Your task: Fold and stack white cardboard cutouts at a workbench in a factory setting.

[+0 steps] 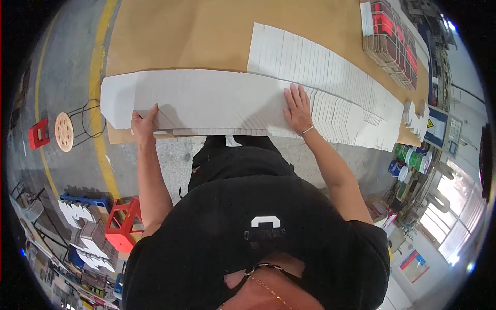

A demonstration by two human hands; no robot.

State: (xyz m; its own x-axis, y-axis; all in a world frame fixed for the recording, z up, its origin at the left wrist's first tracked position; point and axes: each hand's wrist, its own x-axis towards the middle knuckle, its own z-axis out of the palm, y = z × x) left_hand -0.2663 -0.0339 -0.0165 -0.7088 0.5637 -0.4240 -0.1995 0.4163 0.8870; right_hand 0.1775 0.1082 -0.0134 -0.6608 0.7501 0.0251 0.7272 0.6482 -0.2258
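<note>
A fanned row of long white cardboard sheets (206,98) lies along the near side of the brown-covered table. At the row's left part, my left hand (144,121) grips the near edge, its thumb on top and some fingers hidden. My right hand (298,108) rests palm down on the sheets right of the middle, fingers stretched out. To its right, the sheets overlap in close steps. Behind them lies a second fanned row of white cardboard pieces (310,59), which reaches toward the right end of the table.
A strapped bundle of red-and-dark printed cardboard (390,44) sits at the table's far right. On the floor at left stand a round-topped stool (64,132) and a red plastic stool (124,225). Buckets (413,157) stand beyond the table's right end.
</note>
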